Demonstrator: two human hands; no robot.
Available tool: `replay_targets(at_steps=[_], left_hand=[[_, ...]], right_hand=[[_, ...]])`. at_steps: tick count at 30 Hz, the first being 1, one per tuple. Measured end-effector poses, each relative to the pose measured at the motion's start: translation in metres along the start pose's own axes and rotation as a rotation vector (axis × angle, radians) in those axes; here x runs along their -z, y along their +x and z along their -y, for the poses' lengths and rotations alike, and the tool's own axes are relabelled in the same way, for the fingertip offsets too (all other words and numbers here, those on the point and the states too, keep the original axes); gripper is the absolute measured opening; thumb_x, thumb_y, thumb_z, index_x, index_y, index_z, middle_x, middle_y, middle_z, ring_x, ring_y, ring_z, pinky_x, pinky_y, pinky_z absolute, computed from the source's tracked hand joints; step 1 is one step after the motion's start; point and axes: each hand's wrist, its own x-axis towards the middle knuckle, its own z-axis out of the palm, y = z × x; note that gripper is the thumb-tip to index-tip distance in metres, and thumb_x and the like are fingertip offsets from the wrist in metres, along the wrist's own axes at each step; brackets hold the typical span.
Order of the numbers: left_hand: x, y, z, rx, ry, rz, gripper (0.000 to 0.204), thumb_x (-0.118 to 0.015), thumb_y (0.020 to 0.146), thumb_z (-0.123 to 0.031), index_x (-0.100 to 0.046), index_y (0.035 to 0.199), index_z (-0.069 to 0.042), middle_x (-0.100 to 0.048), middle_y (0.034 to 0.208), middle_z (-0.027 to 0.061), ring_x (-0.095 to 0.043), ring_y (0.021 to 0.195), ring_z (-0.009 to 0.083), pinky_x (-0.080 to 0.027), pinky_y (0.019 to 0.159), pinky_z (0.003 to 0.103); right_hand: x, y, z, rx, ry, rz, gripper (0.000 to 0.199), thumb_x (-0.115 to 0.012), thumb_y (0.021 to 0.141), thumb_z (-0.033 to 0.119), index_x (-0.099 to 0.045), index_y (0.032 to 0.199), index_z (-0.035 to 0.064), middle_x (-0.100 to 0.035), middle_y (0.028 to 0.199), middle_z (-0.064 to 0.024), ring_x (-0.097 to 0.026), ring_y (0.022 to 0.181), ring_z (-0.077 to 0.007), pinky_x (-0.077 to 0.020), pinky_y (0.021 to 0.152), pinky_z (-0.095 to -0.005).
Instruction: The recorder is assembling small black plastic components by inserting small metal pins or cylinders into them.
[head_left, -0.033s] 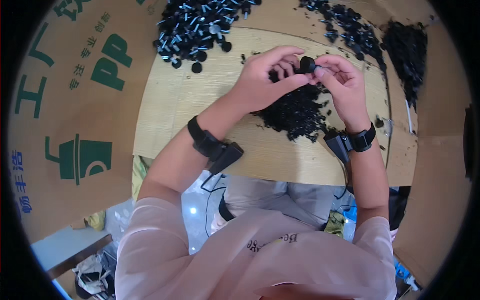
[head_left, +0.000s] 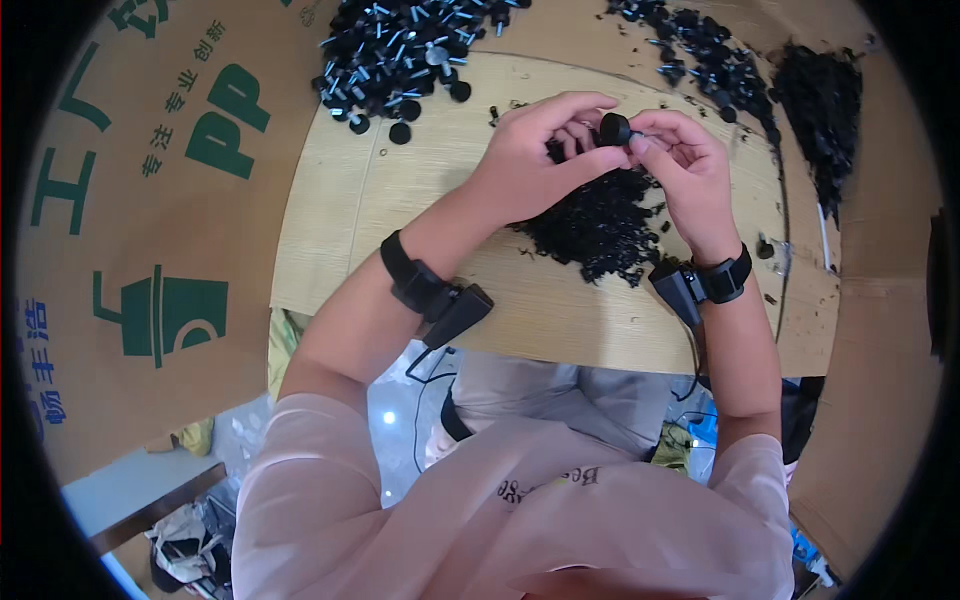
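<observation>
A bolt with a round black head (head_left: pixel 614 129) is held above the table between my two hands. My right hand (head_left: pixel 692 165) pinches its shank end between thumb and forefinger, the other fingers curled in. Around the head, my left hand (head_left: pixel 530 150) is closed, with its thumb below and its fingers bent behind; their exact contact is partly hidden. Under both hands lies a heap of small black scraps (head_left: pixel 590 228), partly covered by the left hand. Each wrist wears a black strap with a small black device.
Several black-headed bolts (head_left: pixel 400 65) with shiny shanks are piled at the far left of the wooden table (head_left: pixel 400 200). More black parts (head_left: pixel 700 50) lie at the far right, beside a dark heap of scraps (head_left: pixel 820 110). Cardboard walls (head_left: pixel 180 220) stand on both sides.
The whole view has shifted very slightly. Both hands keep the same hold on the bolt.
</observation>
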Motion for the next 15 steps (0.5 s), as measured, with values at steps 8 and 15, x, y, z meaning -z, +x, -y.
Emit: replay_targets(at_steps=[8,15], left_hand=[[0.000,0.006,-0.010,-0.123,0.377,-0.002,0.033,-0.077,0.074,-0.001,-0.070,0.107,-0.004,-0.068,0.095,0.0084,-0.063,0.077,0.0144,-0.053,0.070,0.026],[0.001,0.003,-0.003,-0.090,0.356,0.012,0.036,-0.076,0.076,-0.001,-0.068,0.112,-0.003,-0.068,0.085,0.0069,-0.067,0.076,0.0137,-0.054,0.071,0.026]], right_hand=[[0.001,-0.004,-0.038,-0.117,0.174,-0.048,0.018,-0.058,0.091,-0.002,-0.064,0.108,-0.0043,-0.068,0.091,-0.0069,-0.064,0.081,-0.0111,-0.0529,0.077,-0.0232],[-0.005,-0.008,-0.029,-0.088,0.008,-0.078,0.016,-0.061,0.087,-0.002,-0.067,0.102,-0.0015,-0.066,0.084,-0.0007,-0.059,0.074,-0.0040,-0.0486,0.068,-0.0189]])
